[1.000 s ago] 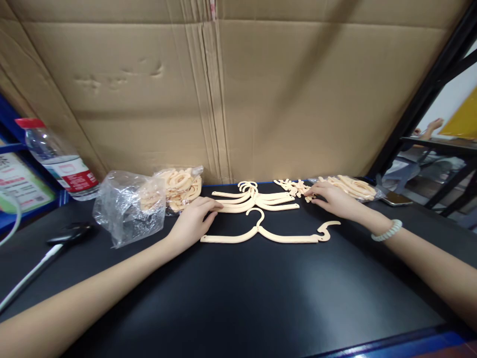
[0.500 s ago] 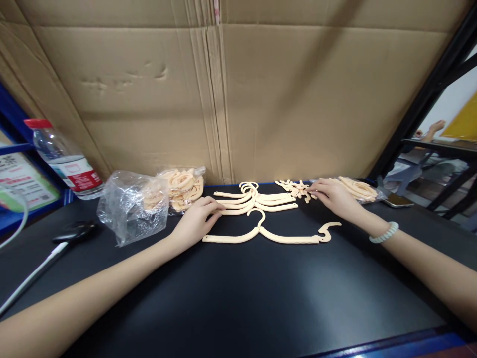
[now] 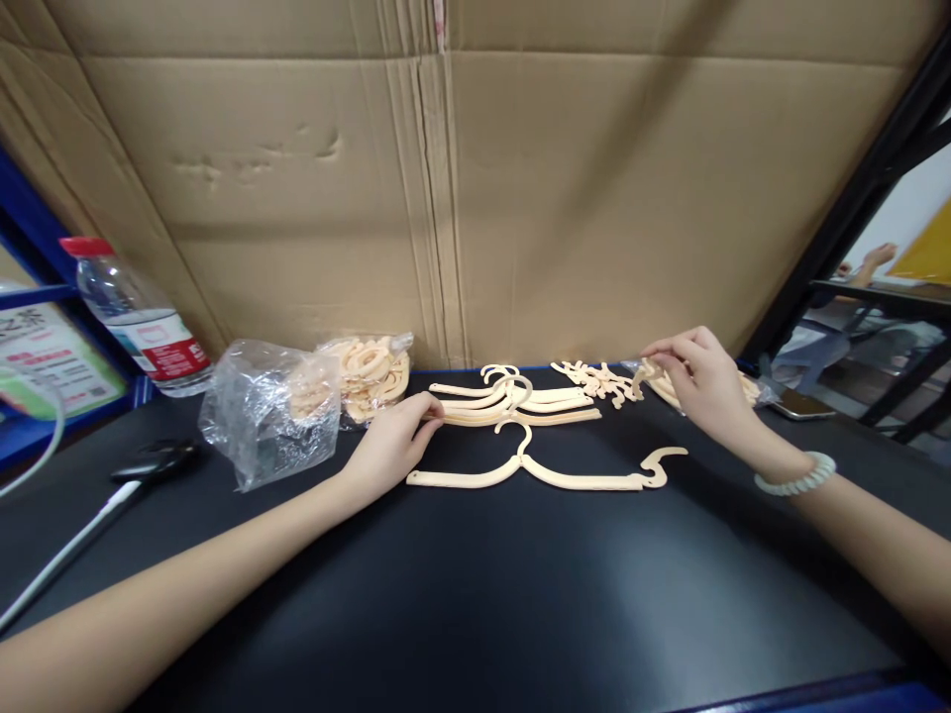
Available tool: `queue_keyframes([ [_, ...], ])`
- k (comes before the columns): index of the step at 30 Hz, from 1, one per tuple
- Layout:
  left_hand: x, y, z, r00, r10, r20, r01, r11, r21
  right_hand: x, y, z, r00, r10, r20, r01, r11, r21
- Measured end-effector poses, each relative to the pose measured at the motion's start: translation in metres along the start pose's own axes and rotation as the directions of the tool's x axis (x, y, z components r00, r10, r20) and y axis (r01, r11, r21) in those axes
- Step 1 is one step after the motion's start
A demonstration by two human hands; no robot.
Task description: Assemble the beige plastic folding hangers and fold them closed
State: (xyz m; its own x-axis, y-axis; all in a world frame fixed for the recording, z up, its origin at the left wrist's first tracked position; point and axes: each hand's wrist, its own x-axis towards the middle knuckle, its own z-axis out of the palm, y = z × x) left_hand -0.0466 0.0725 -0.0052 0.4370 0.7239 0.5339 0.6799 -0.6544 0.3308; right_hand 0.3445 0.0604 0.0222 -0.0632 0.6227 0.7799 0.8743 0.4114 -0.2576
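Observation:
My left hand [image 3: 395, 443] pinches the left end of a cream plastic clothes hanger [image 3: 561, 417] in front of the other hangers [image 3: 550, 395]. Its hook is tilted up a little over them. Raised above the table at the right, my right hand [image 3: 705, 388] is closed on a small cream hook piece [image 3: 643, 377] between thumb and fingers. Nearer to me lies a separate hanger [image 3: 468, 480], spread wide, with a curved hook piece [image 3: 657, 465] at its right end. Several loose hook pieces [image 3: 594, 380] form a pile left of my right hand.
Bags of cream parts [image 3: 364, 371] stand at the back left, beside a crumpled clear bag [image 3: 253, 426]. A red-capped bottle [image 3: 159, 342], a black charger [image 3: 156, 458] with white cable and a phone [image 3: 803, 402] are on the black table [image 3: 505, 594]. Cardboard [image 3: 297, 198] walls the back.
My right hand has come up and rightward from the pile with a hook piece in its fingers. The hanger in my left hand has tilted, its hook rising slightly.

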Motion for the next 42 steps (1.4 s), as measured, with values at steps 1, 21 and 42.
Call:
queue_keyframes([
  [1,0.000,0.001,-0.001,1.000,-0.005,-0.014,0.005,1.000,-0.006,0.000,-0.002,-0.001,1.000,0.021,-0.011,-0.021,1.000,0.003],
  [21,0.000,0.004,-0.009,0.967,-0.144,-0.212,0.117,0.984,-0.135,-0.008,-0.035,0.003,0.918,0.274,0.288,-0.396,0.689,0.607],
  [42,0.002,0.003,-0.008,0.968,-0.139,-0.207,0.094,0.973,-0.212,-0.024,-0.037,0.018,0.862,0.113,0.494,-0.136,0.991,0.012],
])
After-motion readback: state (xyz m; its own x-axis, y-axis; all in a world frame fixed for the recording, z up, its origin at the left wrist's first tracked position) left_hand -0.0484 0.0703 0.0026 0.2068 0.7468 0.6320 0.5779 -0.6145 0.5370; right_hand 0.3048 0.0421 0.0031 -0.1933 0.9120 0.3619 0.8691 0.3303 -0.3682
